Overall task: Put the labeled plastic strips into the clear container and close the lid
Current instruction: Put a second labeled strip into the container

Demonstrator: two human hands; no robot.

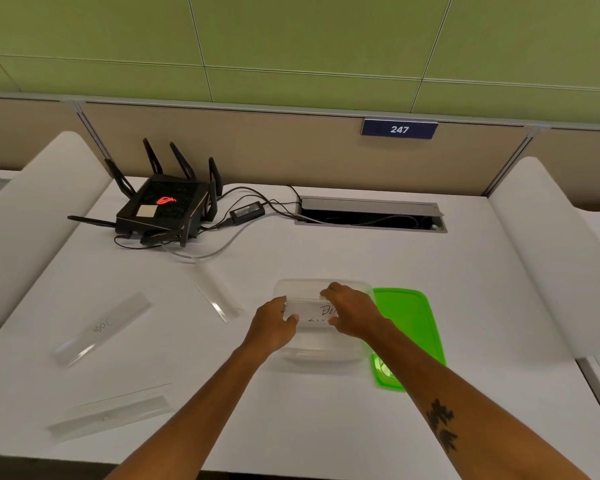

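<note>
A clear container point(321, 355) stands open on the white table in front of me. My left hand point(276, 323) and my right hand point(352, 311) both grip a labeled plastic strip point(312, 311) with handwriting, holding it across the container's top. The green lid point(409, 327) lies flat on the table, touching the container's right side. Three more clear strips lie on the table: one point(215, 289) just left of the container, one with writing point(103, 329) farther left, and one point(110, 412) near the front left.
A black router point(163, 206) with antennas, a power adapter point(246, 211) and cables sit at the back left. An open cable tray point(371, 214) is set into the table at the back. White dividers point(551, 254) stand on both sides.
</note>
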